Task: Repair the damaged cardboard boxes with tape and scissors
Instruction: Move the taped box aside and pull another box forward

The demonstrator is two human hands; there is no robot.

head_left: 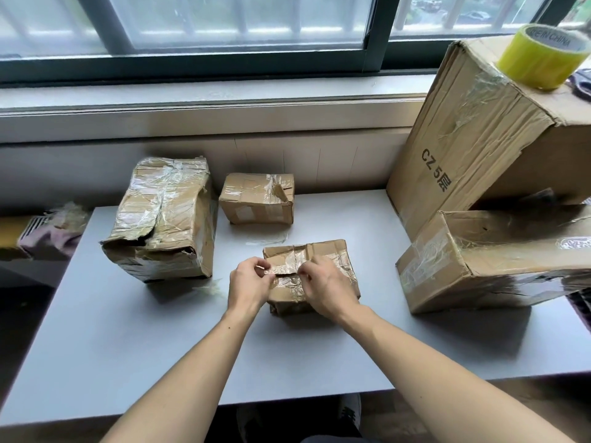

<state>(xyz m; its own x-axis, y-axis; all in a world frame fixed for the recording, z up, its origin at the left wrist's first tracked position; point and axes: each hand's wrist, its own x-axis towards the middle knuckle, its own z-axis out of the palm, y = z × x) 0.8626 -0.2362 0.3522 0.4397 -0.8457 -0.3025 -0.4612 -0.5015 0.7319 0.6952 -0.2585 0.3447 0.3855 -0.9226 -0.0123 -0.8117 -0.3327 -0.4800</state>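
A small crumpled cardboard box, covered with old clear tape, lies in the middle of the grey table. My left hand pinches a strip of clear tape at the box's left edge. My right hand rests over the box's top and pinches the same strip from the right. A roll of yellow tape stands on top of the tall box at the back right. No scissors are in view.
A large battered box stands left of centre. A small torn box sits behind it by the wall. A taped box lies at the right under the tall one. A window sill runs along the back.
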